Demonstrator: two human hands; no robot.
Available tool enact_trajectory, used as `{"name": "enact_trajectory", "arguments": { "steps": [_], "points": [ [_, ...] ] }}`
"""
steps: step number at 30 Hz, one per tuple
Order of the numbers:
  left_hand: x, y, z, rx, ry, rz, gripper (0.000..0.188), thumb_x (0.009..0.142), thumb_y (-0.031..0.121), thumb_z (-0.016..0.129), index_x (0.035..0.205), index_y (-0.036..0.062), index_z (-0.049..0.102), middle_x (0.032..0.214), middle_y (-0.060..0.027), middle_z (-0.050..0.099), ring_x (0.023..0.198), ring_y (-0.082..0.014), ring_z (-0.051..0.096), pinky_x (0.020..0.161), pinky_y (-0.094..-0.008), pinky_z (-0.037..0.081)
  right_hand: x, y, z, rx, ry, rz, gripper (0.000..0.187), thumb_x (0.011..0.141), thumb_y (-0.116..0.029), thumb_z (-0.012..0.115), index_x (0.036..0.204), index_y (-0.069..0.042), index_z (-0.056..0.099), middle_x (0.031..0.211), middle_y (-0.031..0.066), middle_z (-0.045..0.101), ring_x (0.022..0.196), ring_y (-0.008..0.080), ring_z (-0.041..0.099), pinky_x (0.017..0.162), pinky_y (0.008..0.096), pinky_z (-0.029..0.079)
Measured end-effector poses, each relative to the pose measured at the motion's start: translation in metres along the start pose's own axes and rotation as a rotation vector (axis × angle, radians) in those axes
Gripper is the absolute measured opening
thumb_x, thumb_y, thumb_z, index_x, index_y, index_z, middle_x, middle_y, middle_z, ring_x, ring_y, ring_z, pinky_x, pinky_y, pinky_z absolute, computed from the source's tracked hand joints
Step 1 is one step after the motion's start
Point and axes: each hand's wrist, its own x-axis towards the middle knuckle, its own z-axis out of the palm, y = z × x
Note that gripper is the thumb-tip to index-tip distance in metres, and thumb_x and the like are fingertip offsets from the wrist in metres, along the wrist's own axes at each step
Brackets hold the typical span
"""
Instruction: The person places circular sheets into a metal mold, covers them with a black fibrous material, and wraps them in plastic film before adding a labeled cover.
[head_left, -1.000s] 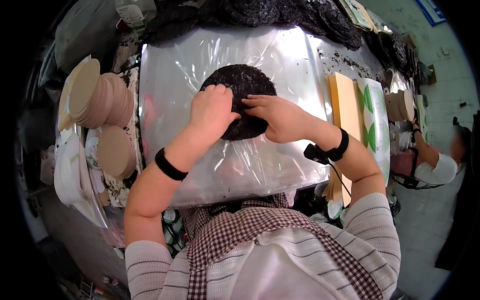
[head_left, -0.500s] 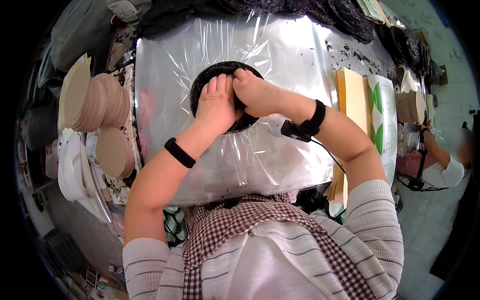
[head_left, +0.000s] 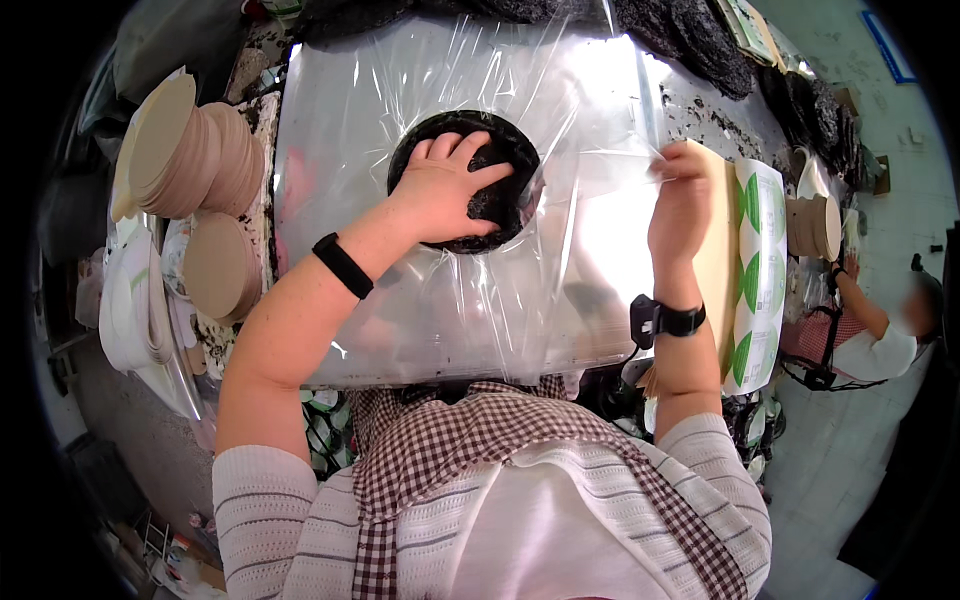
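Note:
A black round disc (head_left: 487, 205), matted like dried seaweed, lies in the middle of a stack of clear plastic film (head_left: 350, 130). My left hand (head_left: 450, 185) rests flat on the disc with its fingers spread. Over at the film's right edge, my right hand (head_left: 683, 190) has its fingertips pinched together on the clear film. Creases in the film run from around the disc toward that hand. Whether the film passes over or under the disc on every side is hard to make out.
Stacks of round beige cardboard discs (head_left: 205, 160) stand at the left. Cream sheets (head_left: 712, 220) and a green-and-white printed sheet (head_left: 757, 270) lie at the right. More dark matted discs (head_left: 690, 50) are heaped at the back. Another person (head_left: 860, 330) works at far right.
My right hand has left the disc and moved right to the film's edge, where it pinches the film. The left hand stays on the disc, its fingers now wider apart.

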Motion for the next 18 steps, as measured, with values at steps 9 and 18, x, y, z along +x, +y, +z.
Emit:
{"name": "enact_trajectory", "arguments": {
  "steps": [9,18],
  "points": [
    [-0.107,-0.001,-0.012,-0.894,0.552,0.074,0.024,0.093,0.030,0.074,0.092,0.0066,0.069,0.092,-0.0061,0.071,0.084,-0.0256,0.069,0.098,-0.0444,0.052,-0.036,-0.002,0.080,-0.792,-0.402,-0.573,0.097,0.069,-0.048,0.090,0.157,-0.032,0.053,0.172,0.0159,0.034,0.159,0.0378,0.031,0.132,0.0614,0.016],
    [-0.117,0.044,0.023,-0.096,0.653,-0.093,0.070,0.094,0.027,0.075,0.155,0.0069,0.050,0.159,-0.0122,0.050,0.151,-0.0338,0.041,0.126,-0.0558,0.031,-0.001,0.009,0.132,-0.870,-0.626,-0.280,0.031,0.100,-0.032,0.062,0.081,-0.008,0.068,0.080,0.0068,0.067,0.087,0.0320,0.067,0.084,0.0486,0.051]
  ]
}}
